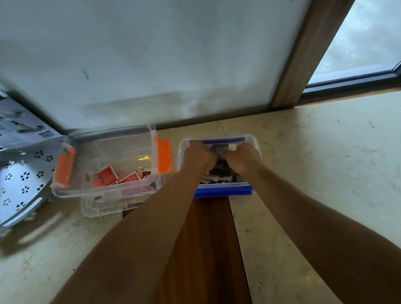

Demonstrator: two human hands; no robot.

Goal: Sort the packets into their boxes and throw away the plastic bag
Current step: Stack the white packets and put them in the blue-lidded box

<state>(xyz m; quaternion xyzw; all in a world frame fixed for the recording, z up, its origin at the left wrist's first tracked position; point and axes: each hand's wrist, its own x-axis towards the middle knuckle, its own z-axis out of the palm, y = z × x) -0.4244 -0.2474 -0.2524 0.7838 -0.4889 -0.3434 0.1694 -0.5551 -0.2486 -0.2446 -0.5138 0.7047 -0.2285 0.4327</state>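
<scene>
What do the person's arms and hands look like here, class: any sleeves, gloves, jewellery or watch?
Both forearms are bare along their whole visible length: no sleeves reach into view. The left hand and right hand wear no gloves. No watch, bracelet or band shows on either wrist. The fingers are tucked down out of sight, so rings cannot be ruled out.

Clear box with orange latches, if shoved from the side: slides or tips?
The clear plastic box with orange latches probably slides: it is wide, low and holds few red packets. It seems perched on another clear container, so it might shift off.
</scene>
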